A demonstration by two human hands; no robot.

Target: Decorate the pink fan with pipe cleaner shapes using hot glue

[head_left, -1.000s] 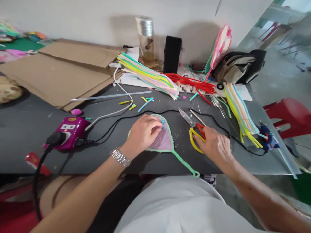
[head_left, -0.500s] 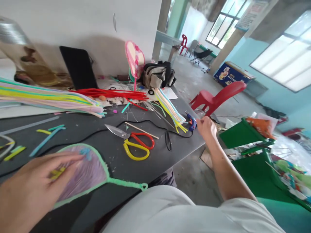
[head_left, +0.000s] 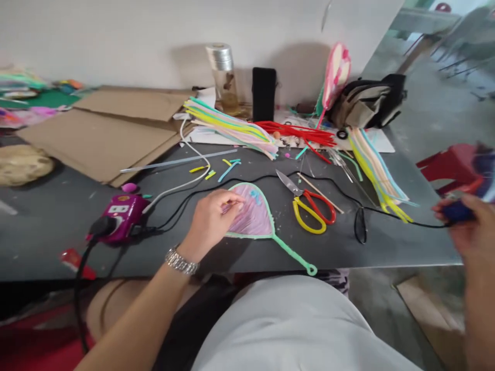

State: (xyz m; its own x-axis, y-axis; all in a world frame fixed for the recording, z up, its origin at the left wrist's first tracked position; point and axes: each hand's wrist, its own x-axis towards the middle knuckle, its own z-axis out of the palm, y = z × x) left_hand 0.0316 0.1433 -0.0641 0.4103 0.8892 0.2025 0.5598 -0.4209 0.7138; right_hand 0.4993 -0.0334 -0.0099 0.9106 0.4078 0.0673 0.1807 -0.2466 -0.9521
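Your left hand [head_left: 211, 224] rests on the pink film of a small pipe-cleaner fan [head_left: 251, 214], its fingers [head_left: 228, 198] curled close together. Whether they pinch anything is too small to tell. A metal-link watch [head_left: 181, 262] circles that wrist. The fan lies flat on the grey tabletop [head_left: 332, 252] right in front of you, between a magenta socket unit [head_left: 119, 219] and a pair of red-and-yellow-handled scissors [head_left: 309, 206]. Its mint-green twisted handle runs down to the right and ends in a loop near the front edge.

Your right hand [head_left: 466, 229] is at the far right, beyond the tabletop's edge, and is closed around a blue hot glue gun [head_left: 458, 212]. The gun is blurred, and a black cord [head_left: 270, 178] runs from it across the tabletop.

By the wall stands a clear glass flask [head_left: 222, 77] with a silver cap, holding amber liquid and a brown object. Further right, the contents of a black-and-beige bag [head_left: 367, 100] are hidden. Bundles of pipe cleaners [head_left: 232, 129] lie loose between the flask and your hands.
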